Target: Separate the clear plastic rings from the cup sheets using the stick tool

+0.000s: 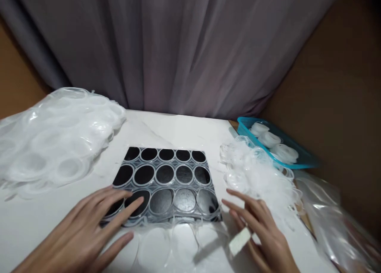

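A black board point(165, 174) lies on the white table, overlaid by a clear sheet point(154, 247) of round, pale-rimmed shapes that runs past the board's near edge. My left hand point(89, 221) rests at the board's lower left, fingers spread, with fingertips over the dark circles. At the board's lower right is my right hand point(256, 225), its fingers apart around a small whitish block point(239, 241) that sits against them near the palm. The block's far end is hidden by the fingers.
A large plastic-wrapped stack of round pieces point(59, 134) fills the left. On the right lie a pile of clear ring scraps point(258, 173), a blue basket point(306, 160) holding white round bundles, and plastic bags point(333, 221). A grey curtain point(178, 47) hangs behind.
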Action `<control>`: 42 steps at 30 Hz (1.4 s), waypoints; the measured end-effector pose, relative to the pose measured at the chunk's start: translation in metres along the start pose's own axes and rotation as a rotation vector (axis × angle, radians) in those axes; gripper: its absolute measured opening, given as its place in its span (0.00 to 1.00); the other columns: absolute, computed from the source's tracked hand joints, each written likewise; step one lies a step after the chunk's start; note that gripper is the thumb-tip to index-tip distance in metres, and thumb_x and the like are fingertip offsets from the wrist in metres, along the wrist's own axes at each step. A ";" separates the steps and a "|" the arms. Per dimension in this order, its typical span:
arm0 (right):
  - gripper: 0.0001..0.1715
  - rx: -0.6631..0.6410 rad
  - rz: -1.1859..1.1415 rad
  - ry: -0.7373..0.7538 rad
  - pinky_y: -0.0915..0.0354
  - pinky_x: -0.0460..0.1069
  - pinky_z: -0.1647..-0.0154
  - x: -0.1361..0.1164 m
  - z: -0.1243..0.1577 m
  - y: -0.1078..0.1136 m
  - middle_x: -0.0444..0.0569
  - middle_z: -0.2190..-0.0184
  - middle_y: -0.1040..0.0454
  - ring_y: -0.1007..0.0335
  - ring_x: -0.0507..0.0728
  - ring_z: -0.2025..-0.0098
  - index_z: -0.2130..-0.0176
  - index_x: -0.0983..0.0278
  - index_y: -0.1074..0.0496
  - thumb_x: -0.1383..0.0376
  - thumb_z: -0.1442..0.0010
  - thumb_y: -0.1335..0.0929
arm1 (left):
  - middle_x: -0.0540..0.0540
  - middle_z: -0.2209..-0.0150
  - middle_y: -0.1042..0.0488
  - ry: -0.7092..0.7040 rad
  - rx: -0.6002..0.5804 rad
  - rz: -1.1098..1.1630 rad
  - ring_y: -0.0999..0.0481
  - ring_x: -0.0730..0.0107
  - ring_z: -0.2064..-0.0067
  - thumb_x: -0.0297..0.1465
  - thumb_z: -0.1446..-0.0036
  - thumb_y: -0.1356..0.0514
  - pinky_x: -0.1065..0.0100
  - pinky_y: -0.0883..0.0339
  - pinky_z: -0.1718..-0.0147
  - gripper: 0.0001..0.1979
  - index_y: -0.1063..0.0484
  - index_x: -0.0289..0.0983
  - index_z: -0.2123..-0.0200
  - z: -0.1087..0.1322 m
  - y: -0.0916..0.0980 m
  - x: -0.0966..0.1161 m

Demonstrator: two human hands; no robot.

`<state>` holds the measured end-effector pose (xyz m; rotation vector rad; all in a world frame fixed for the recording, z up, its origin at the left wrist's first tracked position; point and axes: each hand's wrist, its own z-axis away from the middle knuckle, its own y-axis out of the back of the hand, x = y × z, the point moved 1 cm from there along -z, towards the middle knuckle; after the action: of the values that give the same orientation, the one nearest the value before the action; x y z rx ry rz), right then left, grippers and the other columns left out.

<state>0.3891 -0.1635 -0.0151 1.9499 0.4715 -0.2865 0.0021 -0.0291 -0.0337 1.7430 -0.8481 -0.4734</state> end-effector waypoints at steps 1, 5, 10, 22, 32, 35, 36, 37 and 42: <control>0.28 0.024 -0.027 -0.017 0.28 0.65 0.47 0.001 -0.015 0.005 0.52 0.32 0.34 0.30 0.68 0.42 0.34 0.48 0.30 0.67 0.27 0.40 | 0.49 0.37 0.27 -0.075 -0.004 0.077 0.30 0.48 0.35 0.44 0.29 0.44 0.46 0.33 0.37 0.26 0.37 0.59 0.30 -0.023 0.007 0.008; 0.24 0.005 -0.221 -0.086 0.34 0.66 0.39 0.014 -0.072 0.009 0.52 0.35 0.32 0.34 0.65 0.39 0.46 0.53 0.22 0.55 0.22 0.43 | 0.49 0.40 0.25 -0.235 -0.164 0.322 0.29 0.54 0.37 0.39 0.25 0.48 0.49 0.34 0.35 0.19 0.31 0.52 0.35 -0.105 0.007 0.057; 0.40 -0.164 -0.559 -0.232 0.30 0.59 0.51 0.031 -0.091 -0.013 0.49 0.67 0.24 0.25 0.60 0.60 0.53 0.59 0.23 0.46 0.23 0.54 | 0.39 0.35 0.28 -0.259 -0.158 0.347 0.31 0.49 0.33 0.48 0.27 0.46 0.45 0.38 0.32 0.29 0.38 0.40 0.31 -0.128 -0.048 0.121; 0.11 -0.265 -0.769 -0.414 0.30 0.53 0.59 0.043 -0.085 -0.026 0.50 0.60 0.19 0.23 0.58 0.59 0.58 0.60 0.21 0.55 0.32 0.28 | 0.30 0.28 0.40 -0.278 -0.001 0.205 0.39 0.46 0.27 0.38 0.28 0.45 0.47 0.30 0.37 0.30 0.42 0.32 0.29 -0.097 -0.081 0.143; 0.11 -0.300 -0.859 -0.359 0.28 0.54 0.57 0.050 -0.084 -0.033 0.53 0.59 0.19 0.22 0.59 0.58 0.58 0.61 0.18 0.56 0.32 0.27 | 0.28 0.29 0.38 -0.328 -0.020 0.145 0.43 0.43 0.26 0.32 0.29 0.45 0.47 0.40 0.31 0.28 0.40 0.27 0.30 -0.096 -0.071 0.147; 0.11 -0.280 -0.840 -0.335 0.27 0.54 0.57 0.049 -0.085 -0.033 0.53 0.59 0.19 0.22 0.59 0.59 0.58 0.61 0.18 0.56 0.31 0.27 | 0.31 0.28 0.39 -0.309 -0.053 0.137 0.44 0.44 0.26 0.34 0.27 0.46 0.48 0.42 0.29 0.27 0.40 0.30 0.30 -0.096 -0.073 0.147; 0.11 -0.276 -0.828 -0.325 0.27 0.54 0.57 0.048 -0.085 -0.033 0.52 0.59 0.19 0.22 0.59 0.59 0.58 0.61 0.18 0.56 0.31 0.28 | 0.31 0.28 0.39 -0.302 -0.059 0.137 0.44 0.45 0.26 0.36 0.26 0.47 0.48 0.42 0.29 0.27 0.40 0.30 0.30 -0.096 -0.073 0.148; 0.11 -0.273 -0.810 -0.312 0.26 0.54 0.57 0.047 -0.086 -0.033 0.52 0.59 0.19 0.22 0.59 0.59 0.58 0.60 0.18 0.57 0.31 0.28 | 0.31 0.29 0.39 -0.296 -0.060 0.142 0.43 0.45 0.26 0.37 0.26 0.47 0.49 0.41 0.30 0.27 0.39 0.31 0.30 -0.097 -0.073 0.148; 0.12 -0.276 -0.607 -0.036 0.25 0.54 0.52 0.043 -0.080 -0.028 0.52 0.53 0.19 0.22 0.59 0.52 0.52 0.59 0.18 0.63 0.26 0.33 | 0.33 0.31 0.34 -0.282 -0.037 0.190 0.38 0.46 0.28 0.41 0.26 0.47 0.50 0.38 0.31 0.27 0.35 0.32 0.32 -0.100 -0.072 0.147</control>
<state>0.4140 -0.0719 -0.0221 1.4941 1.0220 -0.6048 0.1902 -0.0617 -0.0538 1.5641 -1.1852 -0.6120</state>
